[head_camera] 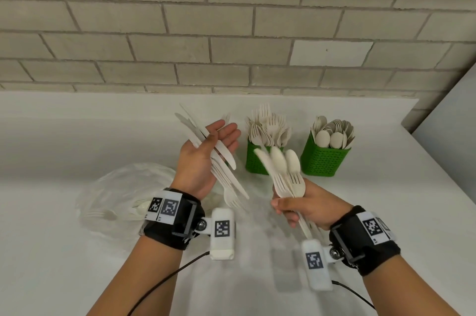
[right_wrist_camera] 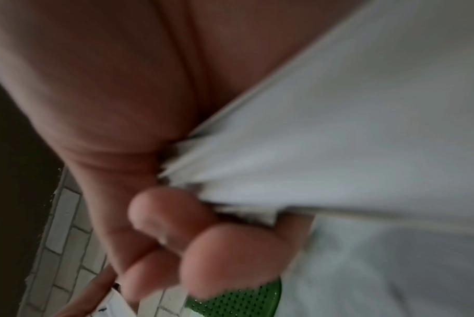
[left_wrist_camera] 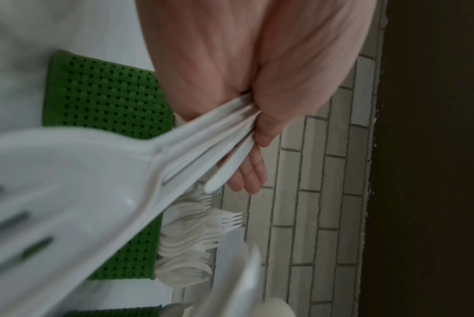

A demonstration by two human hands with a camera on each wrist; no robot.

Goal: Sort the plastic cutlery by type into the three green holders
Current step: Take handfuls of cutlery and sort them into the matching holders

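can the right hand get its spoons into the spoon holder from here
Probably yes: the right hand grips a mixed bunch just in front of the spoon holder, nothing between; forks need separating first.

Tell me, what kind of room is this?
Probably a canteen or kitchen serving corner, though that's a guess. A plain white counter runs along a grey brick wall, with green holders full of plastic forks and spoons.

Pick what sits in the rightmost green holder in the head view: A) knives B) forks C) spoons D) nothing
C: the rightmost green holder is packed with spoons, bowls up; the green holder on its left holds mostly forks.
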